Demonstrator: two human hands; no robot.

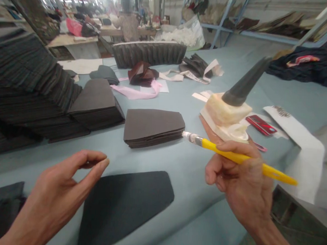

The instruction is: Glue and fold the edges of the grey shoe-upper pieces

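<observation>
A yellow-handled paintbrush (232,156) is gripped in my right hand (244,175), its pale bristles pointing left. The bristle tip is by the right end of a stack of dark cut pieces (154,125). My left hand (62,187) is closed in a pinch, thumb and index fingertips together, with nothing visible between them. Below those fingertips, one dark flat piece (131,203) with a rounded end lies on the blue-grey table cover (195,209). Beyond my right hand stands a cream-coloured block (225,110) with a dark tapered handle-like part (246,82) rising from it.
Tall piles of dark fabric (28,78) and another stack (96,98) fill the left. Pink ribbon (140,91), a dark row of pieces (149,54) and a white printed strip (194,75) lie farther back. A red phone-like object (261,125) sits right. A person (128,26) is in the background.
</observation>
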